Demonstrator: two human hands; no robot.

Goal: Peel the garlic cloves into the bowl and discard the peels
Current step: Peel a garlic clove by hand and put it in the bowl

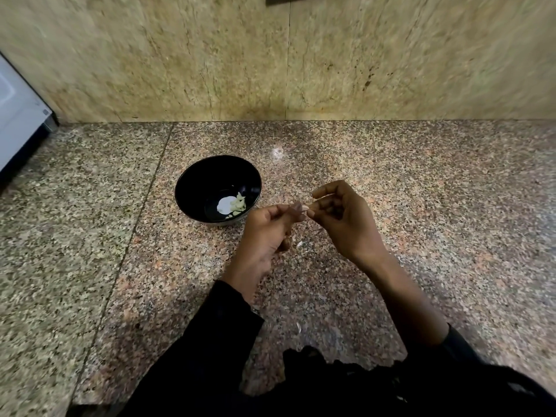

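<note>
Grey appliance [18, 115] far left of the bowl [192, 188], against the wall. Bowl black, on the counter [90, 236], holding a few peeled cloves [238, 203] at its bottom right. Just right of the bowl, left hand [266, 233], fingers curled, pinching a clove [303, 208] at the fingertips. Right of that, touching the same clove, right hand [346, 218], thumb and forefinger pinched on its tip, other fingers loosely bent. Below the hands, right of the bowl, 2 pale peel scraps: 1 [299, 244] under the left hand, 1 [299, 326] nearer the body.
</note>
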